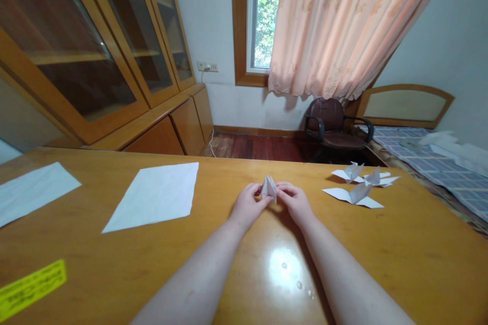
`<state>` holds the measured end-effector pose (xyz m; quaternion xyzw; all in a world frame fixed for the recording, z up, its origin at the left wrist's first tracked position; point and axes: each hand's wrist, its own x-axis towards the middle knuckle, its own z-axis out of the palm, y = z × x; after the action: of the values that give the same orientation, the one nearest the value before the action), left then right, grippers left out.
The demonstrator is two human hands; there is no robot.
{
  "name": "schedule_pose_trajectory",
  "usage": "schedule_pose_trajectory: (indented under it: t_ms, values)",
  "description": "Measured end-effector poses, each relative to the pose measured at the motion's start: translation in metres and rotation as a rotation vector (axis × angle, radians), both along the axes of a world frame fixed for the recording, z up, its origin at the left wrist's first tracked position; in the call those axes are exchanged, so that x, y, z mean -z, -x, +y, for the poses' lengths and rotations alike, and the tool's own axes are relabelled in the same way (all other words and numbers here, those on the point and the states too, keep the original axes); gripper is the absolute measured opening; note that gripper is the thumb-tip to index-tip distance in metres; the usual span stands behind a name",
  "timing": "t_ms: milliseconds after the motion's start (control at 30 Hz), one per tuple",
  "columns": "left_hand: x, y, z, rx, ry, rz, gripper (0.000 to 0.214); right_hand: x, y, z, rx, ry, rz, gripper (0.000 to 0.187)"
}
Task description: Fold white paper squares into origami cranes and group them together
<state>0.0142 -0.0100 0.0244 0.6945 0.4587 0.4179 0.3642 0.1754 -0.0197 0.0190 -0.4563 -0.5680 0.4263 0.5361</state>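
Note:
Between my two hands, close to the far edge of the wooden table (pixel 244 284), is a small piece of folded white paper (pixel 269 188) with pointed tips upward. My left hand (pixel 248 205) pinches its left side, the thumb across the lower front. On the other side my right hand (pixel 295 203) grips the right edge between thumb and fingers. Several folded paper cranes (pixel 356 195) with spread wings rest on the table to the right. Left of my hands lies a flat sheet of white paper (pixel 156 195).
Another white sheet (pixel 36 193) lies at the far left of the table, with a yellow label (pixel 32 289) nearer me. Past the table stand a glass-door cabinet (pixel 114 51), a brown office chair (pixel 328 122) and a bed (pixel 427 157). A pink curtain (pixel 343 20) hangs by the window.

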Motion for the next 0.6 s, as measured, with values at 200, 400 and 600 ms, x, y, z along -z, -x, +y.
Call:
schedule_pose_trajectory:
  t_ms: [200, 400, 600]
  values:
    - [0.002, 0.001, 0.004, -0.067, 0.049, -0.014, 0.016, 0.004, 0.008, -0.001, -0.066, 0.138, 0.148, 0.031]
    - [0.009, -0.001, 0.006, -0.067, 0.113, -0.148, 0.021, 0.005, 0.012, 0.002, -0.037, 0.188, 0.207, 0.036]
    - [0.017, -0.002, 0.009, 0.034, 0.206, -0.351, 0.033, 0.010, 0.008, 0.005, 0.012, 0.190, 0.181, 0.037]
